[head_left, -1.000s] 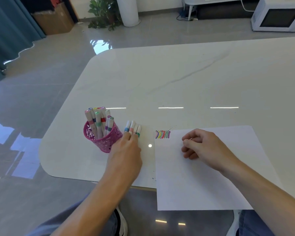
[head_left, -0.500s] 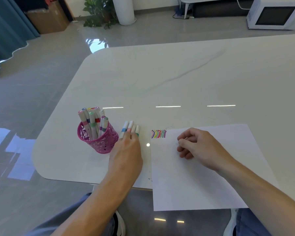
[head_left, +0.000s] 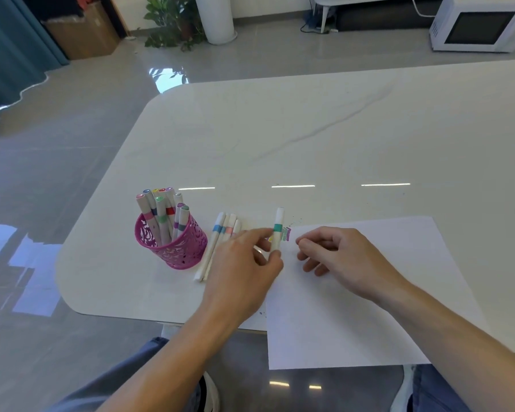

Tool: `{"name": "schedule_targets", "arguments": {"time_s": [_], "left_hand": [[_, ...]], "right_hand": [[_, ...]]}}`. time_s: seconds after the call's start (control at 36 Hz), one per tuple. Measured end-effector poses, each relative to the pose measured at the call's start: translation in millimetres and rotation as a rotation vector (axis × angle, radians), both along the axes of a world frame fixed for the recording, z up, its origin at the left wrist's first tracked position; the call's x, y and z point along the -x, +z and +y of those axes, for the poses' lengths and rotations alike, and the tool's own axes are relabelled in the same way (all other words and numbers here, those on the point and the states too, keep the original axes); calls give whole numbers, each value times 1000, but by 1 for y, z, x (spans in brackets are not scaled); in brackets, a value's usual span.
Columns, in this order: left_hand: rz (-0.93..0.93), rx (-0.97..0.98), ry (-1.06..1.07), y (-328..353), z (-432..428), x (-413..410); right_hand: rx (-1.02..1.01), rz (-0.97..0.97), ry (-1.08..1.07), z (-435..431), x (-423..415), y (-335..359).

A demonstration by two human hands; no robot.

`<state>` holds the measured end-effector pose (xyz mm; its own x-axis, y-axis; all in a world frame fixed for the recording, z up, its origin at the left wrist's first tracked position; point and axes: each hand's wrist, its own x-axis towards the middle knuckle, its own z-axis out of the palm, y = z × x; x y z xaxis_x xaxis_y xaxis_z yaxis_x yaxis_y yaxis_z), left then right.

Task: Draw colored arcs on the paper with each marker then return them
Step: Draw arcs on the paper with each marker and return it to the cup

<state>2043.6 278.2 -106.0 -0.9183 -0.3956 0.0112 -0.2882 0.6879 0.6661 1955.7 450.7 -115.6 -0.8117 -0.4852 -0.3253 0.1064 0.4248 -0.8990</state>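
Left hand (head_left: 241,272) pinches the teal-banded marker (head_left: 278,224) beside my curled right hand (head_left: 342,257); next, I'd uncap it to draw.

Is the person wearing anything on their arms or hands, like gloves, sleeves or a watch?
No. The left forearm and right forearm are bare, no sleeve in view. The left hand and right hand wear no gloves, and no watch or bracelet shows at either wrist.
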Motion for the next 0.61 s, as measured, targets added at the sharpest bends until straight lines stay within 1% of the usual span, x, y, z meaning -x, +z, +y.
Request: {"name": "schedule_targets", "arguments": {"time_s": [0.08, 0.14, 0.22, 0.28, 0.39, 0.47, 0.53, 0.56, 0.61], "left_hand": [[39, -188, -16, -3, 9, 1], [52, -278, -44, -5, 15, 1], [64, -317, -90, -5, 23, 3], [61, -350, -109, -5, 26, 4], [57, -401, -87, -8, 24, 7], [86, -373, -32, -8, 17, 10], [113, -317, -42, -6, 13, 11], [125, -267, -72, -5, 11, 11], [128, -76, -187, -2, 7, 10]], "right_hand": [[33, 15, 1, -2, 0, -1], [57, 21, 4, -3, -1, -1], [64, 45, -22, -3, -1, -1], [32, 67, -29, -2, 1, -1], [-59, 180, 56, 4, 3, 3], [-166, 322, 134, 8, 3, 5], [-264, 436, 220, 10, 3, 5], [-309, 480, 261, 10, 2, 5], [-379, 536, 324, 11, 2, 6]]}}
